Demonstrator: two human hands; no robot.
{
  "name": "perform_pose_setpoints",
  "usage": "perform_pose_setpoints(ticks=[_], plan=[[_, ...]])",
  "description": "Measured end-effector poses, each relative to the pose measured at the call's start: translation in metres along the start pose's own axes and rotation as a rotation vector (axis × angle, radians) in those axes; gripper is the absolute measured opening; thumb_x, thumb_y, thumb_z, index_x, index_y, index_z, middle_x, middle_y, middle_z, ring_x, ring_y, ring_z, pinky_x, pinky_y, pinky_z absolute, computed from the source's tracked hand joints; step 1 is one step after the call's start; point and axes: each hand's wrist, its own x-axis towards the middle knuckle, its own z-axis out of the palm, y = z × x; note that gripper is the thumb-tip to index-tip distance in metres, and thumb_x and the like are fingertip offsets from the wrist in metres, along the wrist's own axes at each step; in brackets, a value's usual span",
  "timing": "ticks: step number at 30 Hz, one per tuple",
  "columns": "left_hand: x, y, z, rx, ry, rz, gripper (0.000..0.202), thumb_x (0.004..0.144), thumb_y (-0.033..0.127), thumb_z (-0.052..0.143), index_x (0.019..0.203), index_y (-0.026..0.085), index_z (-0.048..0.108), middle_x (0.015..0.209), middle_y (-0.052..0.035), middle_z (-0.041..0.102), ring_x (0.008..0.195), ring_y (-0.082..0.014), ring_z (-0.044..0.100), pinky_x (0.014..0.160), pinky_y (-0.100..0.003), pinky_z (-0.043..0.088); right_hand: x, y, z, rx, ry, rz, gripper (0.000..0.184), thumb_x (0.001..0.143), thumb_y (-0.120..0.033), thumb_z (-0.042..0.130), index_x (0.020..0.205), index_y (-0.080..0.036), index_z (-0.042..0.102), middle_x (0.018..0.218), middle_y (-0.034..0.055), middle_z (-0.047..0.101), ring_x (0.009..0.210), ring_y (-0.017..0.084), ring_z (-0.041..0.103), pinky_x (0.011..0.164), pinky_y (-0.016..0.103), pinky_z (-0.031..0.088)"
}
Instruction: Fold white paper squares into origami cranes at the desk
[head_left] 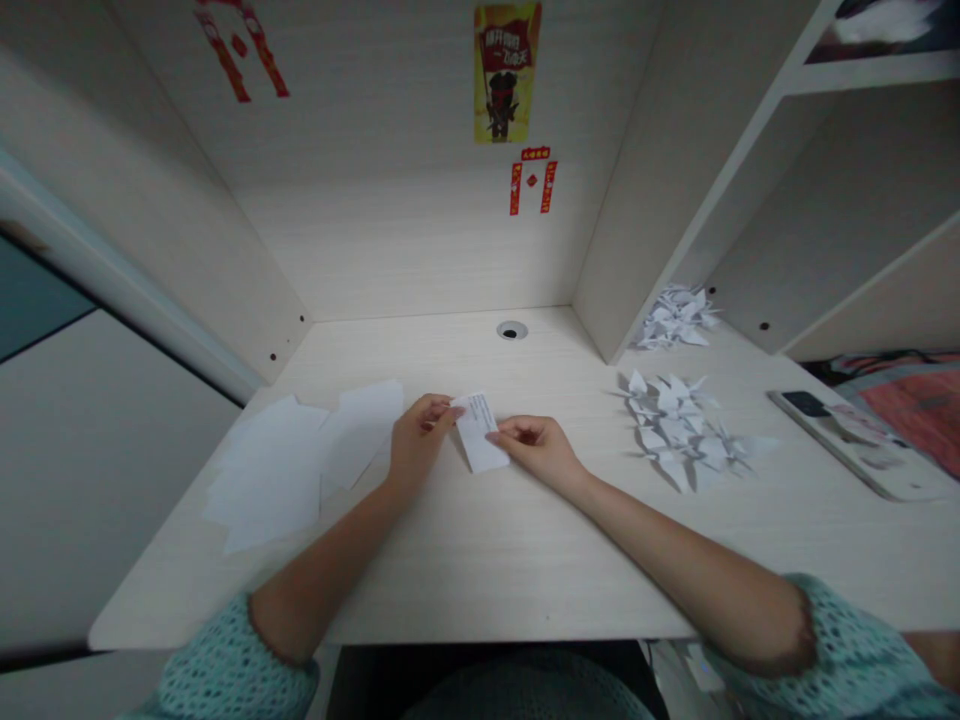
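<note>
Between my two hands, above the middle of the desk, is a small folded piece of white paper (480, 440) with lines of dark print near its top. My left hand (421, 435) pinches its upper left edge between thumb and fingers. On the right edge, my right hand (541, 443) grips the paper with thumb and bent forefinger. Loose white paper sheets (274, 475) lie spread on the desk to the left of my left hand. Several folded white paper cranes (675, 425) sit in a cluster to the right of my right hand.
More folded paper pieces (679, 317) are heaped by the upright divider (637, 220). A phone (862, 445) lies at the right, beside reddish cloth (915, 400). A round cable hole (512, 330) is at the desk's back. Red and yellow stickers (508, 75) are on the back panel.
</note>
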Motion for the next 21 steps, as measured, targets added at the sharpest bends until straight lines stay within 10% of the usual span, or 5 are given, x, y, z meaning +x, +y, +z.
perform_pose_setpoints(ticks=[7, 14, 21], plan=[[-0.010, 0.006, 0.005, 0.146, -0.031, 0.018, 0.030, 0.073, 0.045, 0.065, 0.096, 0.026, 0.069, 0.091, -0.0031, 0.072, 0.074, -0.0174, 0.064, 0.063, -0.026, 0.046, -0.002, -0.008, -0.003, -0.200, 0.318, -0.184, 0.028, 0.069, -0.045, 0.070, 0.065, -0.017, 0.065, 0.066, 0.0041, 0.063, 0.057, 0.014, 0.050, 0.055, 0.027, 0.038], [-0.017, 0.009, 0.010, 0.127, -0.237, 0.037, 0.021, 0.074, 0.043, 0.064, 0.081, 0.026, 0.072, 0.084, -0.0016, 0.073, 0.081, -0.0221, 0.066, 0.075, -0.030, 0.047, -0.009, -0.014, 0.001, -0.315, 0.171, -0.346, 0.027, 0.070, -0.040, 0.071, 0.055, -0.020, 0.060, 0.062, 0.0013, 0.053, 0.062, 0.014, 0.048, 0.057, 0.027, 0.036], [-0.011, 0.000, 0.007, 0.029, -0.226, -0.011, 0.034, 0.081, 0.046, 0.049, 0.076, 0.019, 0.068, 0.075, -0.0030, 0.069, 0.074, -0.0221, 0.061, 0.066, -0.029, 0.045, 0.000, -0.011, -0.002, -0.027, 0.202, -0.145, 0.031, 0.068, -0.048, 0.068, 0.061, -0.020, 0.057, 0.059, -0.0012, 0.051, 0.055, 0.012, 0.042, 0.053, 0.026, 0.032]])
